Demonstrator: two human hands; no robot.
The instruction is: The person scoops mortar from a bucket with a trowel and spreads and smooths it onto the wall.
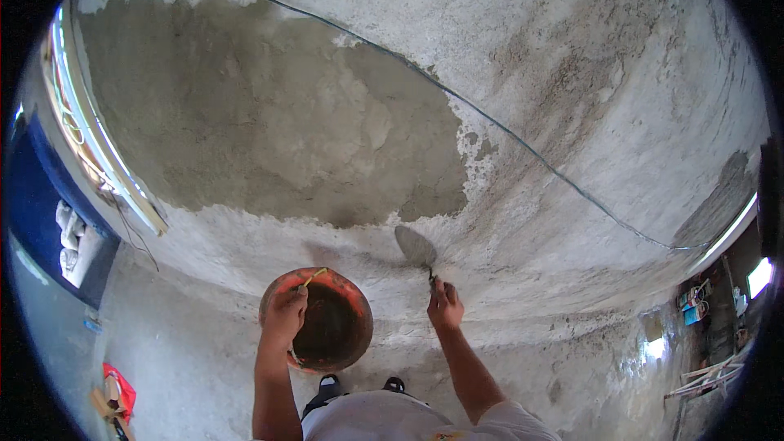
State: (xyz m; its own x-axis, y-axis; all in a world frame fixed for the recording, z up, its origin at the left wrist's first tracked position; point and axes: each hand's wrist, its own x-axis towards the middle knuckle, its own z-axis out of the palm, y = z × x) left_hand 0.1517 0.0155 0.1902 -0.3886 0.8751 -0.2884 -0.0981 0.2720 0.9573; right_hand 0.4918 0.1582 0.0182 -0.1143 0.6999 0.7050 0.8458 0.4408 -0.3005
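My left hand is closed on the yellowish handle of a round orange-red bucket, whose inside looks dark, with mortar smears on the rim. How full it is I cannot tell. In my right hand is a trowel, gripped by its handle, its grey leaf-shaped blade pointing up and left at the wall. The blade lies just under the lower edge of a wide patch of damp grey plaster; whether it touches the wall I cannot tell.
A thin dark cable crosses the rough whitish wall diagonally. At the left are a pale frame, white sacks and a red bag on the floor. A white rack stands at the far right.
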